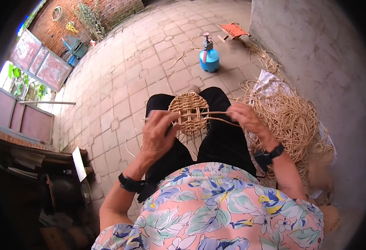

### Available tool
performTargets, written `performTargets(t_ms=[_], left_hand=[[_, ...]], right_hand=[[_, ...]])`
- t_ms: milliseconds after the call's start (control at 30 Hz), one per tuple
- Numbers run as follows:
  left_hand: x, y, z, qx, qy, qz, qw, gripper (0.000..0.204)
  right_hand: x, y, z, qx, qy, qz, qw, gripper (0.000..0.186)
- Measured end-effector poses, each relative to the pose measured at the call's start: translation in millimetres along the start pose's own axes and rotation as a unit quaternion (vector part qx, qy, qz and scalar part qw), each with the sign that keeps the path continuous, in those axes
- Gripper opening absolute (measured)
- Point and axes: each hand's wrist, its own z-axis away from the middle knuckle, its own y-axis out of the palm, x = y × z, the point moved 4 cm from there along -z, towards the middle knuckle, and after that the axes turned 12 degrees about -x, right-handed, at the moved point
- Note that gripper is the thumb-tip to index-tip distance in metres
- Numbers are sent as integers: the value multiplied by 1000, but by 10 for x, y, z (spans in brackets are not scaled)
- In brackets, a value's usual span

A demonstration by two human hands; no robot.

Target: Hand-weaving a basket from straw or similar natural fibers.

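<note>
A round woven straw-cord piece rests over my knees, densely woven at its far and near parts, with an open band of crossing strands between. Thin dark rods show beneath its near edge. My left hand is closed at its left edge, thumb and fingers bent around the rim. Out to the right, my right hand pinches a tan twisted cord that stretches across the gap in the weave. A second length of cord slants from the weave toward the right hand, passing below it. The right fingers are slightly blurred.
A big tangled heap of tan cord lies on a white sack to my right, beside a grey wall. Ahead on the paving stand a blue pump sprayer and a low stool with an orange seat.
</note>
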Motion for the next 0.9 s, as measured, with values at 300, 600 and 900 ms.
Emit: performTargets(t_ms=[300,600,900], left_hand=[[354,-293,234,-9,-152,-16,988,8],[-116,239,-1,58,24,-23,998,22],[-191,424,-64,118,63,-66,989,38]], right_hand=[[-1267,-1426,850,-153,176,477,847,36],[369,351,-248,52,21,63,996,27],[-2002,-1952,1598,-99,344,517,778,38]])
